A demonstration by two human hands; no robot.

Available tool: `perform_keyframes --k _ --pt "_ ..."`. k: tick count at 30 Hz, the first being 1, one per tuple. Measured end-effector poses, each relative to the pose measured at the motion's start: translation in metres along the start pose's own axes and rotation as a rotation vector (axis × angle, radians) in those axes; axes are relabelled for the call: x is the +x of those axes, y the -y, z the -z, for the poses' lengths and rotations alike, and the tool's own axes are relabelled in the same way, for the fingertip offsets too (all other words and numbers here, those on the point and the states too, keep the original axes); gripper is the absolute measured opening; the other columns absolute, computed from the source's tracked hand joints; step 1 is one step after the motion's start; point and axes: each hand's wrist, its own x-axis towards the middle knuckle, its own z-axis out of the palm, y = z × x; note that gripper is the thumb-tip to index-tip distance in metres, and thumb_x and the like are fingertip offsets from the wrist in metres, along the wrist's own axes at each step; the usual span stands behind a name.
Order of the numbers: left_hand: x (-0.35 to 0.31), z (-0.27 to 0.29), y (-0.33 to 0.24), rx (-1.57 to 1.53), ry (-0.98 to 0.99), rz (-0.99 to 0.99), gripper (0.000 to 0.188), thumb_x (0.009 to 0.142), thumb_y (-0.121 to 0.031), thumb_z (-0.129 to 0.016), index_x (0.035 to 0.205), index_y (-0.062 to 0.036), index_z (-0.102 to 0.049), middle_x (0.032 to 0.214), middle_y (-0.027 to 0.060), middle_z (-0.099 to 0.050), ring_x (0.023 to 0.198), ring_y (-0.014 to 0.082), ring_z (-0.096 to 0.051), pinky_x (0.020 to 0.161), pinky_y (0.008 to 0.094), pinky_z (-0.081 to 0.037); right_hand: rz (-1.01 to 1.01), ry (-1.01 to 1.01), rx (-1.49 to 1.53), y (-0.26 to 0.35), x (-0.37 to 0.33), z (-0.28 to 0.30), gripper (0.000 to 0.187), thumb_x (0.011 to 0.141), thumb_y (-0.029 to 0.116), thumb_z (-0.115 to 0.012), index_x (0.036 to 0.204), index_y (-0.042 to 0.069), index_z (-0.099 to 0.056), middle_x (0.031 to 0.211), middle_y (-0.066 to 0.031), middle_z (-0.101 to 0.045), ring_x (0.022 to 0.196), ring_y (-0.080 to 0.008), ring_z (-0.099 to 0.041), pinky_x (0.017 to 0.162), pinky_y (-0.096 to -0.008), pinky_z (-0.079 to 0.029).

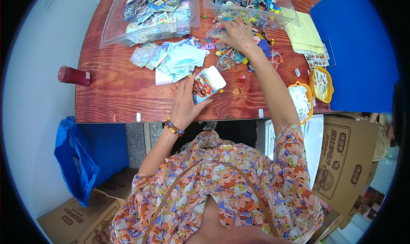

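My left hand (186, 101) is closed around a small printed box (203, 87) with a white top and colourful cartoon pictures, held above the near part of the table. My right hand (240, 36) reaches across to a loose pile of small trinkets (230, 58), among them coloured cords, rings and plastic figures. Its thumb and fingers are apart over the pile, and I see nothing held in them. Beyond the box lies a spread of paper cards (181, 58), pale blue and patterned.
Two clear plastic bins stand at the back, one with cards (109, 33), one with trinkets (209, 3). A dark red bottle (74, 76) lies at the left edge. Yellow papers (304, 33), a blue panel (363, 52) and two orange baskets (313, 101) (332, 90) are right.
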Motion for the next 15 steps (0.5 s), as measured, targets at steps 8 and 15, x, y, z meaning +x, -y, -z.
perform_keyframes --k 8,15 --pt "0.001 0.01 0.001 -0.111 -0.04 0.066 0.096 0.069 -0.029 -0.087 0.142 0.0048 -0.036 0.128 0.0229 -0.053 0.118 0.0374 -0.053 0.099 0.0438 -0.045 0.128 -0.041 -0.054 -0.014 0.011 0.013 0.023 0.094 0.017 -0.05 0.102 0.013 -0.071 0.088 -0.0126 -0.071 0.09 -0.0295 -0.068 0.098 -0.0602 -0.036" --pt "0.026 0.033 0.019 -0.511 0.046 0.019 0.092 0.065 -0.029 -0.091 0.138 0.0013 -0.045 0.142 0.0173 -0.043 0.133 0.0292 -0.043 0.108 0.0395 -0.039 0.151 0.352 0.684 0.015 0.029 0.126 0.017 0.092 0.016 -0.06 0.097 0.002 -0.069 0.076 -0.0029 -0.066 0.072 -0.0126 -0.06 0.068 -0.0301 -0.048"
